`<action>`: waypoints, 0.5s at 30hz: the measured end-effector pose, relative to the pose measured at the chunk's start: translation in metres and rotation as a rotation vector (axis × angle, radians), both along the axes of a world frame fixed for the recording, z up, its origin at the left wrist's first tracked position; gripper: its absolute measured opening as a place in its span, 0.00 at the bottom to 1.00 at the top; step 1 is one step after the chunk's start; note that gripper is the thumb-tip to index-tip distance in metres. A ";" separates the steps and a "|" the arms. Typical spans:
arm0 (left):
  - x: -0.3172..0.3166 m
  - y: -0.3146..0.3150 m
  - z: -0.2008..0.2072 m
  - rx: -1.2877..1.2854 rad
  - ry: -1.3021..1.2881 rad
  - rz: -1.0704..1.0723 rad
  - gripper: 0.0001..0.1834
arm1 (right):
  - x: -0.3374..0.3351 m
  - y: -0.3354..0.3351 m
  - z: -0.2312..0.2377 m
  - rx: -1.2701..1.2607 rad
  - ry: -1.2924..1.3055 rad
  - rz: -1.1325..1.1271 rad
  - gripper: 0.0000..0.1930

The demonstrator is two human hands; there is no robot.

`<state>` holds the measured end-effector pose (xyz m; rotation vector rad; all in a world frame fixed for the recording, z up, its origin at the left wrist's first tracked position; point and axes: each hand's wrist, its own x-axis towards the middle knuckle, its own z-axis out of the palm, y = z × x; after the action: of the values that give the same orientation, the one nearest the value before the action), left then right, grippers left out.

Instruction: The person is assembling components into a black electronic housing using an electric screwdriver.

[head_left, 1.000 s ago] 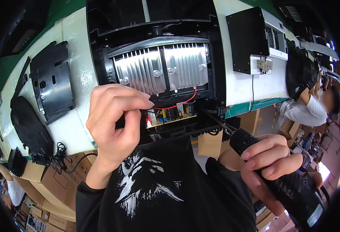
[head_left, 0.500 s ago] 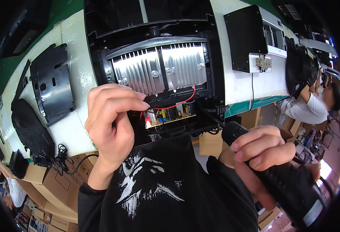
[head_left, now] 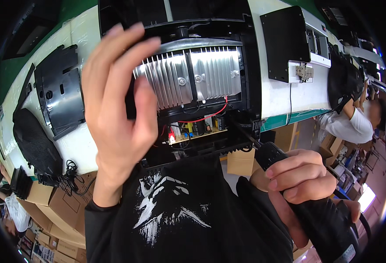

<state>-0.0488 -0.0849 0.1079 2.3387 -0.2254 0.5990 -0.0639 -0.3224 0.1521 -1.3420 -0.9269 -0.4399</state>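
A black device housing (head_left: 251, 79) lies open in front of me. Inside it are two finned silver heat sinks (head_left: 217, 72), with a circuit board (head_left: 221, 129) and a red wire (head_left: 207, 117) on the near side. My left hand (head_left: 114, 105) is raised over the left heat sink's edge, fingers apart and holding nothing. With my right hand (head_left: 302, 175) I grip a black electric screwdriver (head_left: 274, 153) at the lower right. Its thin bit points up and left into the housing's near right corner; whether the tip touches a screw cannot be seen.
On the white bench (head_left: 92, 149), a curved black cover (head_left: 61, 98) and a black mesh part (head_left: 37, 140) with a coiled cable lie left. A black-and-white box (head_left: 285, 44) stands right. Cardboard boxes (head_left: 65, 206) sit below. Another person (head_left: 348, 122) is at the far right.
My left hand has moved up and away from the wires near the circuit board, its fingers opening out. My right hand with the screwdriver has barely shifted.
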 end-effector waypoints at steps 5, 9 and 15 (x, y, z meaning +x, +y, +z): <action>0.022 -0.005 -0.003 0.253 0.050 -0.017 0.18 | 0.000 0.001 0.003 0.001 -0.007 -0.001 0.44; 0.023 0.002 -0.015 0.259 0.033 0.010 0.18 | -0.005 0.000 0.002 -0.007 -0.057 -0.038 0.42; 0.023 -0.013 0.001 0.317 0.095 0.056 0.18 | -0.017 -0.012 -0.013 0.000 -0.127 -0.086 0.38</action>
<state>-0.0255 -0.0974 0.1088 2.6796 -0.2255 0.5074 -0.0809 -0.3343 0.1387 -1.3694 -0.9752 -0.5968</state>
